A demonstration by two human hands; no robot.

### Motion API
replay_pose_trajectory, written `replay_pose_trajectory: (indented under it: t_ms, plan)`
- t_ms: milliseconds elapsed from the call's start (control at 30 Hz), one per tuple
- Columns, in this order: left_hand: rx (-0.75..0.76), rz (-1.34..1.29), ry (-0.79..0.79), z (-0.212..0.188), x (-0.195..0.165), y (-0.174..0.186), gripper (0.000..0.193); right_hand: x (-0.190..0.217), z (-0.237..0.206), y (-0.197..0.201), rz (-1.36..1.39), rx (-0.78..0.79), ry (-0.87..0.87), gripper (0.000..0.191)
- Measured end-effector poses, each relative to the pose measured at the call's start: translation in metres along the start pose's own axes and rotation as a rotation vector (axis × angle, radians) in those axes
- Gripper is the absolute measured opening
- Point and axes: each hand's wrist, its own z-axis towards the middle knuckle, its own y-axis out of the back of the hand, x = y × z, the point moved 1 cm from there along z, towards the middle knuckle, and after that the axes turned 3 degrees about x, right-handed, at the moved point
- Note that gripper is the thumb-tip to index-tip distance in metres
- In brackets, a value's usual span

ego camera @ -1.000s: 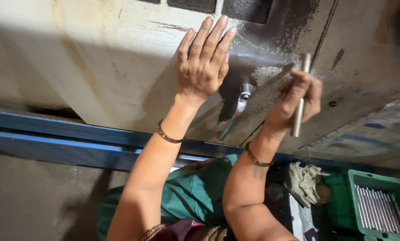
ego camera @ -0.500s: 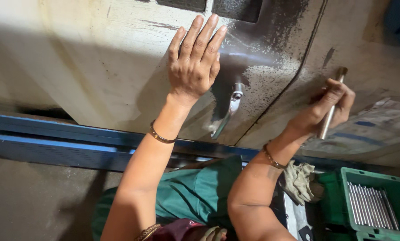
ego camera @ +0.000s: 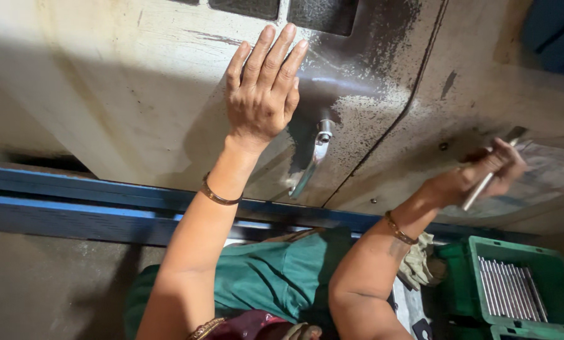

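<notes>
Against the dirty cream machine door (ego camera: 124, 94), the left hand (ego camera: 261, 94) lies flat, fingers straight and close together, palm pressed to the panel, holding nothing. Just to its right a metal door handle (ego camera: 313, 160) hangs down the panel; hand and handle are close but apart. Right hand (ego camera: 483, 173) is off to the right, well away from the left, fingers closed around a thin metal rod (ego camera: 483, 182) held tilted, upper end toward the top right. Gold bangles on both wrists. Below the door runs a blue rail (ego camera: 74, 208). Bottom right: a green crate (ego camera: 521, 289) with a row of similar metal rods lying side by side. A grey cloth (ego camera: 420, 264) sits beside the crate.
</notes>
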Motion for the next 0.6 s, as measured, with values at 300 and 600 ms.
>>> replay_pose_trajectory:
  t_ms: [300,600]
  plan:
    - [0.021,-0.007,0.013,-0.001,-0.001,0.000,0.041,0.023,-0.005,-0.016,0.099,0.102,-0.063,0.035]
    - [0.020,-0.008,0.007,-0.001,0.000,0.001,0.041,0.076,-0.024,-0.052,0.244,0.231,-0.173,0.032]
